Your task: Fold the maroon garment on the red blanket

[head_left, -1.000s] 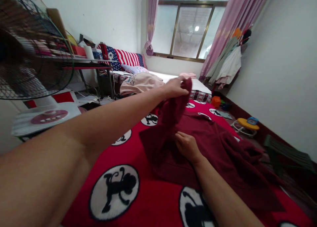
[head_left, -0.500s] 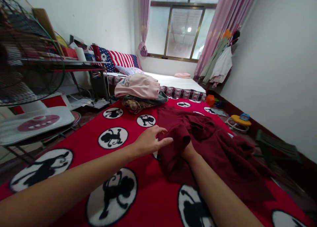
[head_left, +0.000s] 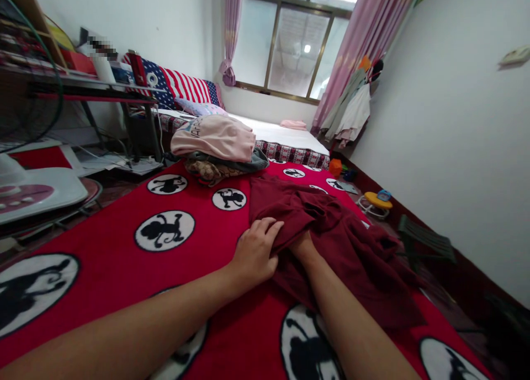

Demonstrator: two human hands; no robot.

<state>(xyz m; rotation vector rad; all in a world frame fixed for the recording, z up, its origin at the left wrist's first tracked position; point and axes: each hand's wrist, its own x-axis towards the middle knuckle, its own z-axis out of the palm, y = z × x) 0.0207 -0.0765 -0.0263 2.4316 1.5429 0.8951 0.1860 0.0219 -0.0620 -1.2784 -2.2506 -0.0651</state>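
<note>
Two hands were down on the dark red cloth shirt point(head_left: 327, 231), at twelve o'clock on the red monkey blanket point(head_left: 124, 247). A second before, the left hand point(head_left: 254, 253) lifted a sleeve; now its fingers lay flat, pressing the fold. The right hand point(head_left: 304, 244) hid underneath, so I cannot tell its fingers.

Far edge of the red monkey-print blanket point(head_left: 124, 231) has a pile of folded clothes point(head_left: 217, 148) topped with a pink one, flag pillow point(head_left: 182, 87) behind, yellow toy point(head_left: 376, 199) on the floor by the right wall.
</note>
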